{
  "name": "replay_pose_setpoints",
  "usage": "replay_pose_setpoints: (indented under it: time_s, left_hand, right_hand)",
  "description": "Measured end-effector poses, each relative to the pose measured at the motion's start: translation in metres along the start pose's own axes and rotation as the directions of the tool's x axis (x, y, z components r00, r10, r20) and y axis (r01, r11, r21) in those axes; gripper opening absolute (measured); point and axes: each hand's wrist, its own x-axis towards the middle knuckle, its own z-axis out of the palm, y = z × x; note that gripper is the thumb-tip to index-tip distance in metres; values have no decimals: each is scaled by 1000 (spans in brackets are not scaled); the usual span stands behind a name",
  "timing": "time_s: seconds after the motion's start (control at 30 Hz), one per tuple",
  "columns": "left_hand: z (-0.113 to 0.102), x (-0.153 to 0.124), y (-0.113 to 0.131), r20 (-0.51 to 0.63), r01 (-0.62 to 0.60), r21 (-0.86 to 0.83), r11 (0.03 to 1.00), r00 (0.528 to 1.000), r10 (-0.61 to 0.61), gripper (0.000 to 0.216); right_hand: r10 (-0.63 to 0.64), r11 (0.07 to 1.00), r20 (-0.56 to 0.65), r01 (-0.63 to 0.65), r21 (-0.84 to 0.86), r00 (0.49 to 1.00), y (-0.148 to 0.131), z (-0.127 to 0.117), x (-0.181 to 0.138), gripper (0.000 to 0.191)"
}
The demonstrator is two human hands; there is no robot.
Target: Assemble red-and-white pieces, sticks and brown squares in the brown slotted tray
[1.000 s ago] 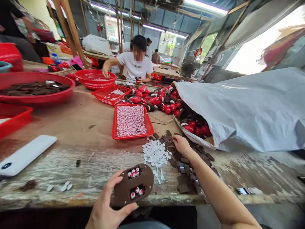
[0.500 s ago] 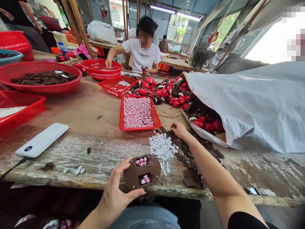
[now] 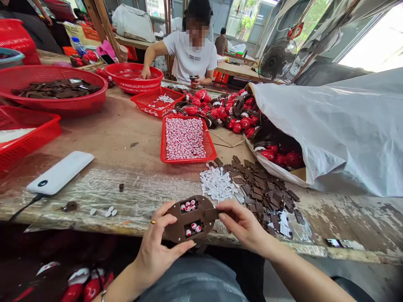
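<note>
Left hand (image 3: 155, 247) has the flat brown holder (image 3: 201, 214) gripped by its edge above the lap (image 3: 195, 285) - right hand (image 3: 244, 226) pinching a thin brown chip (image 3: 211, 214) against it - looks light and stiff, so hold the rim, since the red-and-white beads (image 3: 189, 206) might knock loose

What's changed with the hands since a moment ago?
The right hand has moved from the pile of brown pieces back toward the left hand, its fingers now pinching a small brown piece against the brown holder. The left hand still holds that holder; the bead tray stayed put.
</note>
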Motion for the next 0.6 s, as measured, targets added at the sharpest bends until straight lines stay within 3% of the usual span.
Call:
replay_pose_setpoints:
  time_s: [0.07, 0.17, 0.37, 0.47, 0.6]
  left_hand:
    - [1, -2, 2, -1, -12, -1, 1000, 1000, 12, 37]
    - [3, -5, 3, 10, 3, -4, 1000, 1000, -3, 38]
    - [6, -9, 1, 13, 8, 10, 1000, 1000, -8, 37]
    - [7, -8, 2, 7, -6, 21, 1000, 1000, 5, 34]
    - [8, -6, 4, 27, -11, 22, 1000, 1000, 11, 34]
  right_hand:
    - [-75, 989, 61, 82, -123, 995, 3, -3, -3, 23]
    - [-75, 970, 147, 106, -217, 986, 3, -8, -4, 28]
    - [-139, 975, 62, 148, -166, 988, -17, -15, -1, 24]
    - [-176, 964, 152, 202, -172, 973, -30, -11, 3, 26]
    - [-105, 964, 248, 160, -213, 963, -40, 3, 8, 31]
